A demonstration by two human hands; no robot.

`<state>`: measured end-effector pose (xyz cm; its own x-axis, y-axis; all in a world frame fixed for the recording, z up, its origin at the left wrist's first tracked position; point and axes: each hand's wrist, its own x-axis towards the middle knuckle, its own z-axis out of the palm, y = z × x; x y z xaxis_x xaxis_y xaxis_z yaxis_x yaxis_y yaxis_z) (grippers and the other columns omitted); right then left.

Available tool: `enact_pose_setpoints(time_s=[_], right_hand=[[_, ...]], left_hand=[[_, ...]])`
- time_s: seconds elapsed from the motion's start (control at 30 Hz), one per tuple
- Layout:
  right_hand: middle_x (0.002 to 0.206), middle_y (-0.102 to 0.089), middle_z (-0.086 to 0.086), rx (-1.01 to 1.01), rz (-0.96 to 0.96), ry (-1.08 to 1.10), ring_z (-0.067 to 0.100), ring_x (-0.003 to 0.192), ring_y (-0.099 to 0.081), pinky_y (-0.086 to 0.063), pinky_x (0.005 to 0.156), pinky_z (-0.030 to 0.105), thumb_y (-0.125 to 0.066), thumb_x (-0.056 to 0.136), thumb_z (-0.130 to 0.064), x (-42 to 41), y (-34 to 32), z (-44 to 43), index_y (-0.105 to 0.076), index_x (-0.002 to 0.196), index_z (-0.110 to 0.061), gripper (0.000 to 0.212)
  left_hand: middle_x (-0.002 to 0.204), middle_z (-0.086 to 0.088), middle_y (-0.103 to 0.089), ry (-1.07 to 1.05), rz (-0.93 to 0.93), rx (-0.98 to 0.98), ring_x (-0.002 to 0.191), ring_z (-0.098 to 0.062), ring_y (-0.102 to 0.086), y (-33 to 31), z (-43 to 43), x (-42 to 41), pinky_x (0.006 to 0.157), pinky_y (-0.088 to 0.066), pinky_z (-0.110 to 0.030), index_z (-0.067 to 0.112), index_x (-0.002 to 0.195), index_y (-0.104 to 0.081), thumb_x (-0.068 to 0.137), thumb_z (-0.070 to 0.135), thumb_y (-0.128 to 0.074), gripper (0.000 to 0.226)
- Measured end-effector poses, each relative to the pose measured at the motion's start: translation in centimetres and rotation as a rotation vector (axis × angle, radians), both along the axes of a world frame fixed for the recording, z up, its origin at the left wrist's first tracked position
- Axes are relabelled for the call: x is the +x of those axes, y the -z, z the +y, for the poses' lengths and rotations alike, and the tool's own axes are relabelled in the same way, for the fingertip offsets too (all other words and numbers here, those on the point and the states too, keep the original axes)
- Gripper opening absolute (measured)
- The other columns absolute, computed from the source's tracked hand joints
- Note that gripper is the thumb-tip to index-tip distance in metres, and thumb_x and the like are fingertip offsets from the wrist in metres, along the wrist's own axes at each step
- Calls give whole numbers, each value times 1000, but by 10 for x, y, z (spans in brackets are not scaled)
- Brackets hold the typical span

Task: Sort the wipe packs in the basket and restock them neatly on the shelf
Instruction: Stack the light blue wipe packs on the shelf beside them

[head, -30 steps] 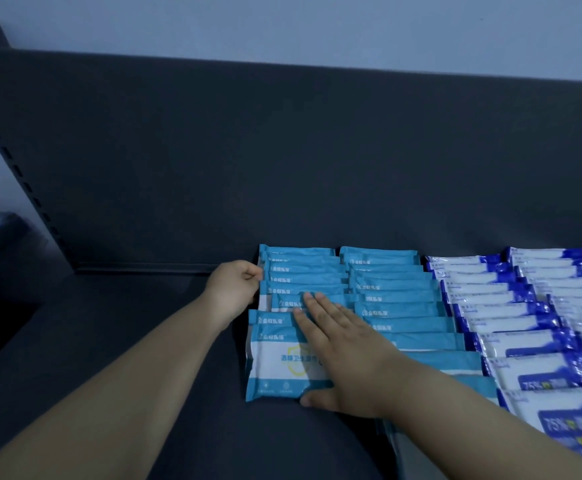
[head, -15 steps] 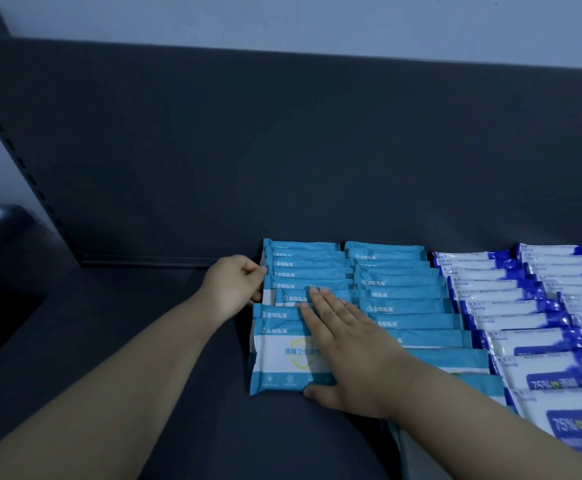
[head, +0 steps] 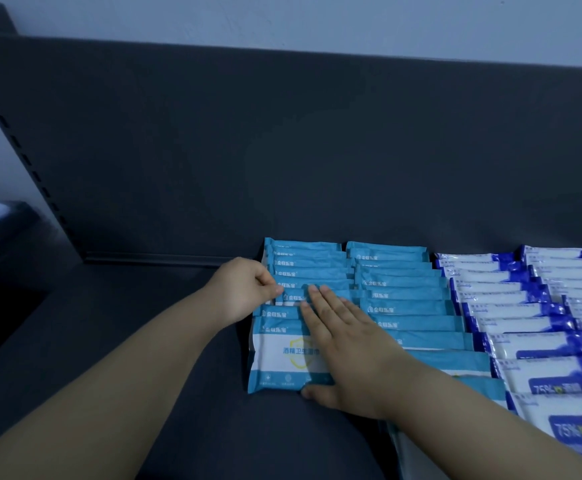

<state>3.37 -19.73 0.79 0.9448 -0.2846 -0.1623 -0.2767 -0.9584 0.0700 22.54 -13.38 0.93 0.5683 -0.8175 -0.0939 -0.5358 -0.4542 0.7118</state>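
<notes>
At lower centre of the frame, the left row of teal packs [head: 303, 261] lay shingled on the dark shelf [head: 144, 341], running back toward the back panel [head: 282, 150]. The right hand [head: 348, 348] lay flat with straight fingers on the front pack [head: 275, 358], its thumb against that pack's near edge; it gripped nothing. The left hand [head: 241, 289], fingers curled, seemed to pinch the left edge of a mid-row pack [head: 293, 298] that sat slightly off line.

Just right of this row lay a second teal row [head: 404, 292], and further right 2 rows of white-and-blue packs [head: 511, 306], so the 2 kinds were kept apart. By my judgement the sorting was largely done, and what remained in view was squaring up the left row. The left part of the shelf held no packs.

No basket appeared, so how many packs were left could not be told. The lower right packs were cut off by the frame edge and partly hidden under the right forearm. A dark shape at the left edge was too dim to identify.
</notes>
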Motion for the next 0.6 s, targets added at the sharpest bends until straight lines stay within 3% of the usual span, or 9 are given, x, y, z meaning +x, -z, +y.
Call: enact_pose_setpoints(time_s=[0.17,0.33,0.47,0.6], right_hand=[[139,39,8,-24,29,-5,21,135,33,17,113,34,-36,89,-64,-1,0,0,30,137,-8,98],[150,29,15,-78,22,29,29,143,22,18,108,35,-33,93,-57,-5,1,4,28,136,-5,91],[149,28,12,-8,-74,-58,32,143,17,12,109,40,-44,94,-39,-7,-2,11,10,149,-30,78],[144,37,6,69,32,-55,33,142,21,4,116,43,-37,99,-29,-8,-2,21,15,146,-39,71]], left_hand=[[84,2,-67,14,-45,-3,81,-11,-62,1,2,7,67,-49,-22,18,81,-65,89,24,-64,10],[83,1,-68,17,41,-79,71,-5,-64,6,5,7,53,-41,-12,11,86,-62,93,17,-57,10],[81,-4,-67,20,68,-169,67,-8,-64,5,8,5,55,-46,-13,12,87,-60,95,15,-54,10],[77,-6,-65,17,128,-185,64,-12,-62,8,12,8,56,-48,-22,13,85,-56,96,14,-51,13]])
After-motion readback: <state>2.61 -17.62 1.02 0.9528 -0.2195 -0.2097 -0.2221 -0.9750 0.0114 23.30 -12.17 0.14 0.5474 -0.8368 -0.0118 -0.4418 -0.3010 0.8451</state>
